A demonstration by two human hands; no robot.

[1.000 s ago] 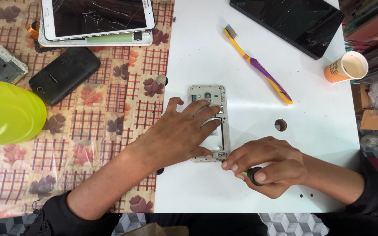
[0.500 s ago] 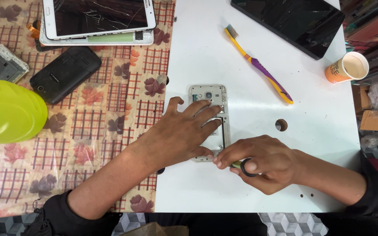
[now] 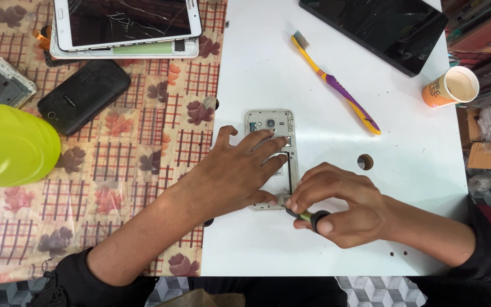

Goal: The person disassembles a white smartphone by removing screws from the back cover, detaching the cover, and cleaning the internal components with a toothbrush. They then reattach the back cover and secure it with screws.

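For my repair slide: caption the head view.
Left hand pins an opened phone on the white table; right hand works a small screwdriver at its bottom edge.

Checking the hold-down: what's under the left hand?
The opened phone frame lies under the left hand, flat on the white table. Its middle and lower left are covered.

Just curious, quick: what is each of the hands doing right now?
Left hand: open, flat on the phone frame.
Right hand: closed on a small screwdriver.

White table [image 3: 268, 68] looks smooth and matt. Beside it, the floral cloth [image 3: 143, 153] is soft fabric. The toothbrush [image 3: 336, 85] on the table is glossy plastic.
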